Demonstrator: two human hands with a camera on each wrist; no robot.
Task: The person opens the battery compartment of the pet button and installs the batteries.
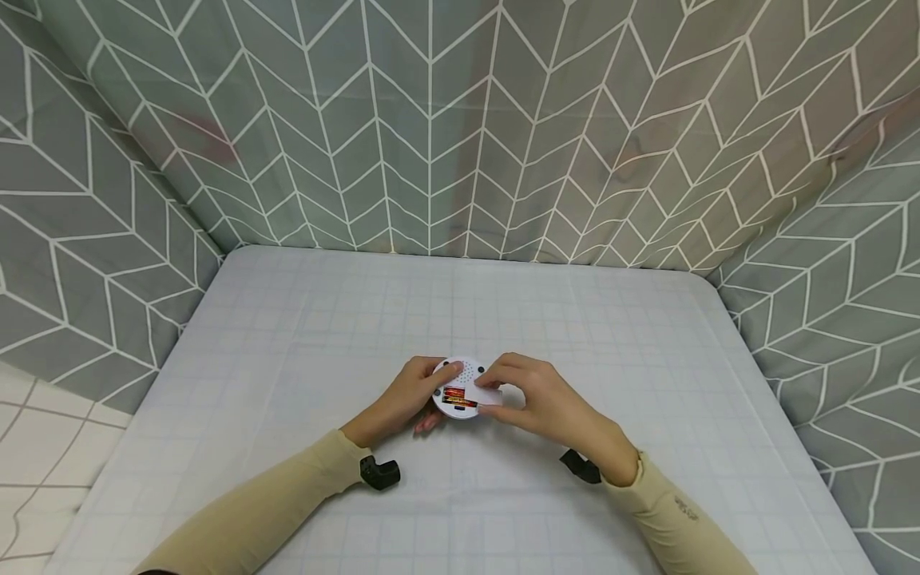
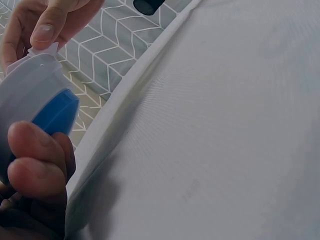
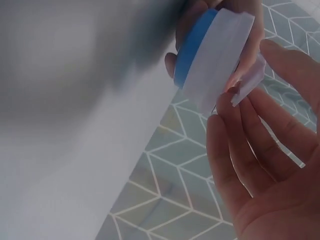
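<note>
A round white battery-powered device (image 1: 465,372) is held with its underside up, showing speaker holes and small dark feet. Red-and-black batteries (image 1: 454,394) lie in its uncovered compartment. My left hand (image 1: 411,391) grips the left side, thumb on the underside and fingers beneath. In the left wrist view, a blue part (image 2: 59,111) shows below the white body. My right hand (image 1: 539,393) pinches a small white battery cover (image 3: 251,81) at the device's right edge, beside the batteries. Whether the cover touches the body cannot be told.
A white cloth with a faint grid covers the table (image 1: 331,311). Grey curtains (image 1: 460,128) with white zigzag lines stand behind and at both sides. Black wrist camera mounts (image 1: 379,473) sit at both cuffs. White floor tiles (image 1: 50,447) show at the left.
</note>
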